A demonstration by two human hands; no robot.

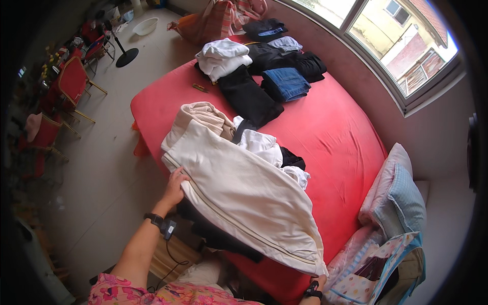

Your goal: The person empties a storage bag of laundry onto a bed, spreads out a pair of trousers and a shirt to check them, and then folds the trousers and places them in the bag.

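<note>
Presently, nearest the body, the right hand (318, 281) pinches the near right corner of a cream ribbed zip-up garment (244, 190); its fingers are partly hidden. The left hand (177, 186) grips the zip edge farther along, toward the other end. The garment lies spread between the hands over the near part of the red-sheeted bed (345, 137), zip running along the near side, dark cloth (216, 235) hanging below it. Step in hand, as judged: straightening the piece for folding. Next move seems to call for keeping both grips, drawing the zip edge even, then doubling the fabric over without creasing it. Just beyond: crumpled white clothing (259, 146), unfolded. Farther off: folded black trousers (247, 96), folded blue jeans (286, 84) and a white folded stack (222, 57), apparently the finished pieces.
</note>
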